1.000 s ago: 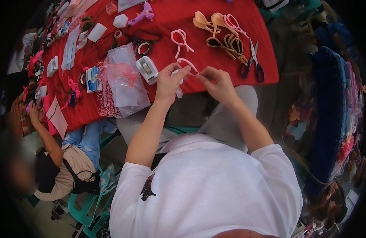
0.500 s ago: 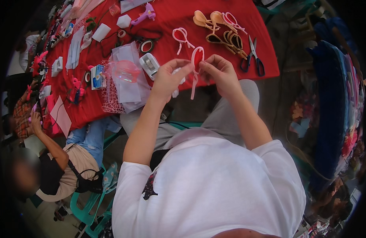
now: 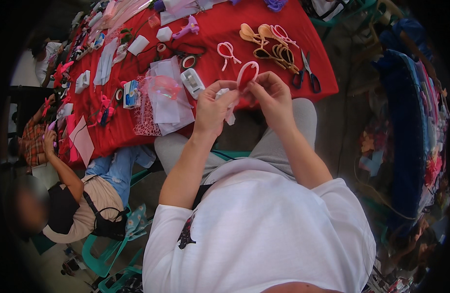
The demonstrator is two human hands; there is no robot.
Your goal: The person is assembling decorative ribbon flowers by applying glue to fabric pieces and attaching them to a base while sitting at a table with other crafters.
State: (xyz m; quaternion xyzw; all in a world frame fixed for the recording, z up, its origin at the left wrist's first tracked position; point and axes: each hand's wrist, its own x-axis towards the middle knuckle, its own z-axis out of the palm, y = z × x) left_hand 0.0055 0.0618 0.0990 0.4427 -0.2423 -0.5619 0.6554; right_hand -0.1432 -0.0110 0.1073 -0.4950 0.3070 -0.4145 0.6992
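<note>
Both hands work at the near edge of the red table: the left hand and right hand pinch a pink ribbon loop, fingers clamped on its lower ends. Judged best practice: keep the loop flat and both ends even, clear of the scissors beyond.

White short-sleeved T-shirt, dark chest print, grey trousers

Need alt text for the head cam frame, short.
Both bare hands, left hand and right hand, pinch a pink ribbon loop above the edge of a red-clothed table. Black-handled scissors, more folded ribbon loops and a purple glue gun lie beyond.
</note>
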